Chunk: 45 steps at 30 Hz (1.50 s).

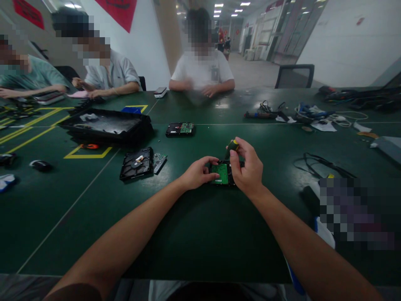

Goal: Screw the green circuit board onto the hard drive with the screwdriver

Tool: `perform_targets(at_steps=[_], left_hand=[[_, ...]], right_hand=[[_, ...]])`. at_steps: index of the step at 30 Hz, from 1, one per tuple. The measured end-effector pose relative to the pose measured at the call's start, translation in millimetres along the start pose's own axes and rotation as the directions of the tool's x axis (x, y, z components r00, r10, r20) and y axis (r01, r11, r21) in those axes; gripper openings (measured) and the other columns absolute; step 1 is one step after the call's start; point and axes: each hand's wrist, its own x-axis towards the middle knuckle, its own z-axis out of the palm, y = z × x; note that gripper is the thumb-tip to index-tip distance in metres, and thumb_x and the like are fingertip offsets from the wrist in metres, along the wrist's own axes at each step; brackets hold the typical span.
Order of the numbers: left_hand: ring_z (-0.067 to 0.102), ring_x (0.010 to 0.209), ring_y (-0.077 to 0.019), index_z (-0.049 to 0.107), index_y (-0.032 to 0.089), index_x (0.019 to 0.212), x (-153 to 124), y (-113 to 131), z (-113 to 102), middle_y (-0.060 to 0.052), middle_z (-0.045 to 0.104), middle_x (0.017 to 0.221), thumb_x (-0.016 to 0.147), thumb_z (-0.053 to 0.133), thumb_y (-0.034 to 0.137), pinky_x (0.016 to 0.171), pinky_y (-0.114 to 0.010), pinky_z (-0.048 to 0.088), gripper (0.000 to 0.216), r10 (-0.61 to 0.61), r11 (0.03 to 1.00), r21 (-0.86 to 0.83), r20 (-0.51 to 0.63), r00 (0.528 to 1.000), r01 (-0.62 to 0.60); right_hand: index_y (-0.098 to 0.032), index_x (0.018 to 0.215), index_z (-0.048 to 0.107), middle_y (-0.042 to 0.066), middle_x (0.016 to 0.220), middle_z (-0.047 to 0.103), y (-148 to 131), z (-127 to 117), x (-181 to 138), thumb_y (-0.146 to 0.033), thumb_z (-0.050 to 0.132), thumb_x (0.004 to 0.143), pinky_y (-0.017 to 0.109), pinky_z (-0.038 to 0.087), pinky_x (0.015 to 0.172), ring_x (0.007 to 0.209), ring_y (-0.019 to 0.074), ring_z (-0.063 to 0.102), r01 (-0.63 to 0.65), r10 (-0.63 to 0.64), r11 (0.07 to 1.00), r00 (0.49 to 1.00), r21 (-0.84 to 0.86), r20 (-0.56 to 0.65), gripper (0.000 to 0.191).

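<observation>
A hard drive lies on the green table in front of me, its green circuit board facing up. My left hand grips the drive's left end between thumb and fingers. In my right hand is a screwdriver with a dark green and yellow handle, held over the right part of the drive. The screwdriver's tip is hidden by the hand. Left of my hands sits another hard drive, with a loose circuit board against its right side. Farther back is a third drive.
A black plastic tray stands at the left, near yellow tape. Cables and tools lie at the back right, with a black cable nearer. A computer mouse is far left. Several people sit across the table.
</observation>
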Motion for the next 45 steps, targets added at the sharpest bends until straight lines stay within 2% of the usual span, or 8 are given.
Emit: perform_targets(at_steps=[4, 16, 23, 28, 32, 36, 40, 45], left_hand=[[0.054, 0.056, -0.0037, 0.054, 0.021, 0.136, -0.6, 1.7, 0.1, -0.010, 0.065, 0.130, 0.086, 0.081, 0.024, 0.047, -0.018, 0.044, 0.057, -0.004, 1.000, 0.010, 0.000, 1.000, 0.004], [0.053, 0.055, -0.0028, 0.055, 0.020, 0.136, 0.2, 0.5, -0.5, -0.009, 0.067, 0.126, 0.086, 0.081, 0.024, 0.046, -0.017, 0.042, 0.057, -0.008, 1.000, 0.025, 0.002, 1.000, 0.008], [0.054, 0.056, -0.0028, 0.056, 0.019, 0.135, -0.3, 1.7, 0.4, -0.009, 0.065, 0.128, 0.085, 0.081, 0.024, 0.046, -0.017, 0.043, 0.056, 0.002, 1.000, 0.006, -0.011, 1.000, -0.001], [0.054, 0.055, -0.0024, 0.055, 0.020, 0.136, -0.2, 2.8, 0.6, -0.008, 0.066, 0.126, 0.086, 0.080, 0.023, 0.046, -0.016, 0.043, 0.056, -0.005, 1.000, 0.024, -0.006, 1.000, 0.005], [0.055, 0.056, -0.0030, 0.055, 0.019, 0.136, 0.0, 1.7, 0.5, -0.010, 0.065, 0.129, 0.086, 0.081, 0.023, 0.047, -0.017, 0.045, 0.057, 0.001, 1.000, 0.012, -0.010, 1.000, -0.001], [0.055, 0.055, -0.0028, 0.055, 0.020, 0.137, -0.1, 1.4, 0.0, -0.010, 0.065, 0.128, 0.086, 0.081, 0.023, 0.047, -0.017, 0.044, 0.057, -0.004, 1.000, 0.002, -0.004, 1.000, 0.004], [0.056, 0.055, -0.0030, 0.055, 0.020, 0.136, -0.2, 1.7, -0.3, -0.010, 0.065, 0.129, 0.086, 0.081, 0.023, 0.046, -0.017, 0.044, 0.057, 0.009, 1.000, 0.003, 0.002, 1.000, -0.009], [0.055, 0.056, -0.0028, 0.055, 0.019, 0.135, 0.0, 1.9, 0.6, -0.011, 0.065, 0.130, 0.086, 0.081, 0.024, 0.047, -0.017, 0.044, 0.056, 0.001, 1.000, 0.009, -0.007, 1.000, 0.000]], right_hand=[[-0.029, 0.147, 0.047, 0.009, 0.131, 0.068, 1.3, 1.3, -1.5, -0.027, 0.060, 0.101, 0.045, 0.064, 0.092, 0.106, 0.0251, 0.074, -0.031, 0.032, 0.999, 0.999, 0.021, -0.021, 0.048], [-0.028, 0.137, 0.054, 0.008, 0.122, 0.065, -4.4, -1.5, 4.2, -0.024, 0.068, 0.094, 0.044, 0.063, 0.082, 0.098, 0.0245, 0.069, 0.049, -0.050, 0.999, 0.998, -0.018, -0.042, 0.045], [-0.029, 0.146, 0.044, 0.011, 0.133, 0.062, -0.7, 1.4, -1.1, -0.020, 0.063, 0.096, 0.048, 0.062, 0.095, 0.111, 0.0272, 0.070, -0.014, 0.010, 0.992, 0.999, 0.129, 0.030, 0.055], [-0.030, 0.138, 0.050, 0.008, 0.122, 0.063, 0.3, 1.9, -0.4, -0.025, 0.071, 0.093, 0.044, 0.064, 0.083, 0.096, 0.0240, 0.071, 0.014, -0.012, 0.999, 0.999, 0.033, -0.045, 0.050], [-0.028, 0.140, 0.051, 0.009, 0.126, 0.063, -1.1, -0.3, 1.9, -0.023, 0.065, 0.096, 0.043, 0.064, 0.085, 0.101, 0.0246, 0.070, 0.047, -0.047, 0.999, 0.999, 0.009, 0.000, 0.047], [-0.029, 0.143, 0.048, 0.010, 0.131, 0.064, -0.2, 1.6, 0.4, -0.022, 0.063, 0.098, 0.045, 0.064, 0.089, 0.105, 0.0253, 0.072, 0.006, -0.005, 0.999, 1.000, 0.044, -0.015, 0.048], [-0.028, 0.140, 0.049, 0.008, 0.126, 0.066, 0.1, 2.5, 0.3, -0.024, 0.068, 0.095, 0.043, 0.064, 0.087, 0.101, 0.0241, 0.072, -0.004, 0.006, 0.999, 0.999, 0.050, -0.041, 0.049], [-0.029, 0.136, 0.054, 0.009, 0.121, 0.064, -4.2, -2.0, 4.3, -0.022, 0.066, 0.095, 0.044, 0.064, 0.084, 0.100, 0.0247, 0.069, 0.064, -0.065, 0.997, 0.997, -0.031, -0.034, 0.043]])
